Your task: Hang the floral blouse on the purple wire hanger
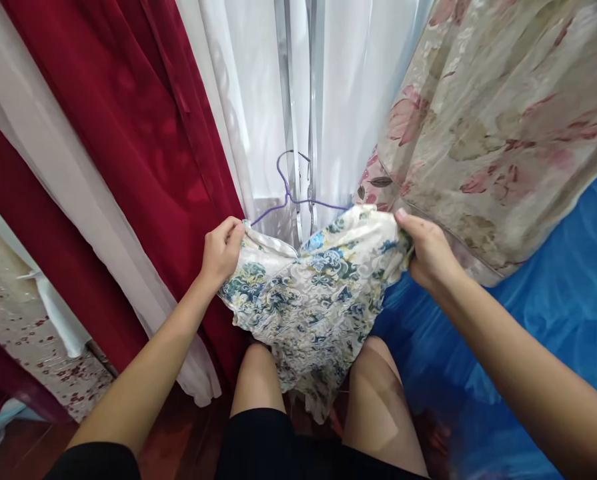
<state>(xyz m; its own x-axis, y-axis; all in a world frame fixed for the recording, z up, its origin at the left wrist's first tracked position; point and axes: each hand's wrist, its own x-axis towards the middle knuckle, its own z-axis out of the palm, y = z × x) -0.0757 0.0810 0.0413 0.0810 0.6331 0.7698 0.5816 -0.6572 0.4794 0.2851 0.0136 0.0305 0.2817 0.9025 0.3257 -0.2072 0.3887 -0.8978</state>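
Note:
A white garment with a blue, green and yellow floral print [323,293], which looks like a dress or blouse, hangs between my two hands. Its shoulders sit on a thin purple hanger [289,195], whose hook points up and away from me. My left hand [222,252] pinches the garment's left shoulder edge. On the other side, my right hand [428,250] grips the right shoulder or sleeve edge, thumb on top. The lower part of the cloth drops between my knees. The hanger's ends are hidden under the fabric.
Tall fabrics hang in front: a dark red cloth [143,133], white sheer drapes [348,100] and a beige cloth with pink flowers [508,127]. Bright blue fabric [543,320] spreads at the right. The reddish-brown floor [163,433] shows below.

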